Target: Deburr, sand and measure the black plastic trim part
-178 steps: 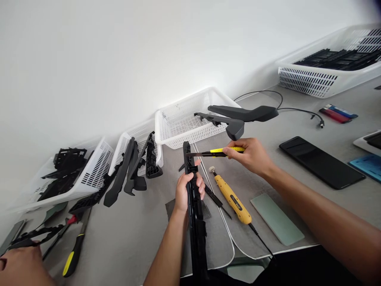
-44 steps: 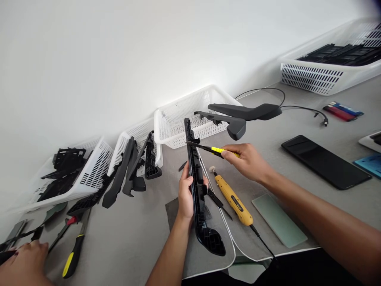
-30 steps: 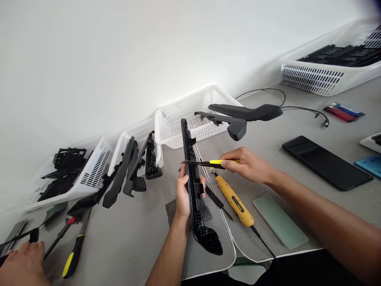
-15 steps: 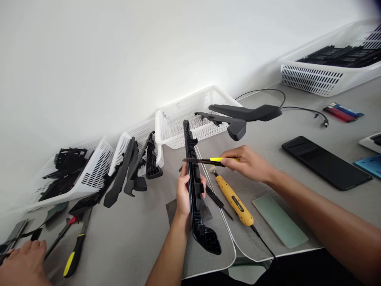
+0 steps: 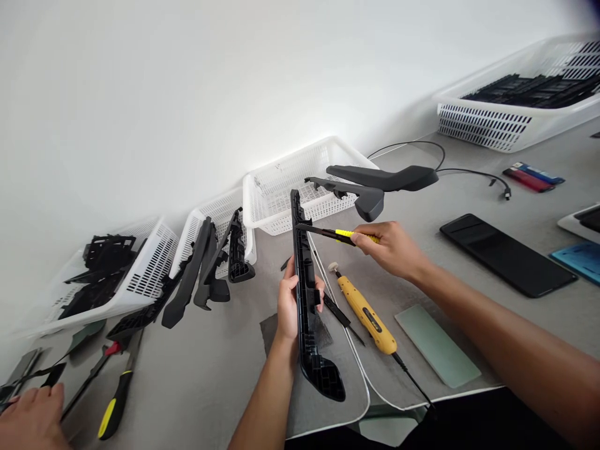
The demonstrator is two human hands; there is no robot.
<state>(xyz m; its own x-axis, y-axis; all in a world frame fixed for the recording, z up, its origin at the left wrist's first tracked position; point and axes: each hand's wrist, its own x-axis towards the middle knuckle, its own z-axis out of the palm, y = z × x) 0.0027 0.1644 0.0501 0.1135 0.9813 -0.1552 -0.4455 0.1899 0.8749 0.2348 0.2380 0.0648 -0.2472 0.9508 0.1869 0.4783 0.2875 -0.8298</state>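
Observation:
My left hand (image 5: 289,307) is wrapped round a long black plastic trim piece (image 5: 307,312), its ribbed inner side facing up and its wide end toward me. In my right hand (image 5: 392,250) is a yellow and black utility knife (image 5: 345,235). The knife's blade lies across the upper part of the trim piece, at its left edge. Below the right hand, a yellow corded rotary tool (image 5: 368,315) with a small round tip rests on the table. A thin black tool (image 5: 340,315) lies between it and the trim piece, over a dark square patch (image 5: 269,331).
White baskets (image 5: 267,219) along the wall carry dark plastic parts, some leaning over the rims. To the right lie a black phone (image 5: 509,255), a pale glass plate (image 5: 438,345) and lighters (image 5: 534,177). Another person's hand (image 5: 35,415) is at lower left, near a screwdriver (image 5: 115,403).
My right hand has moved the knife farther up the trim piece, away from me. My left hand keeps its hold. The other person's hand has shifted slightly left.

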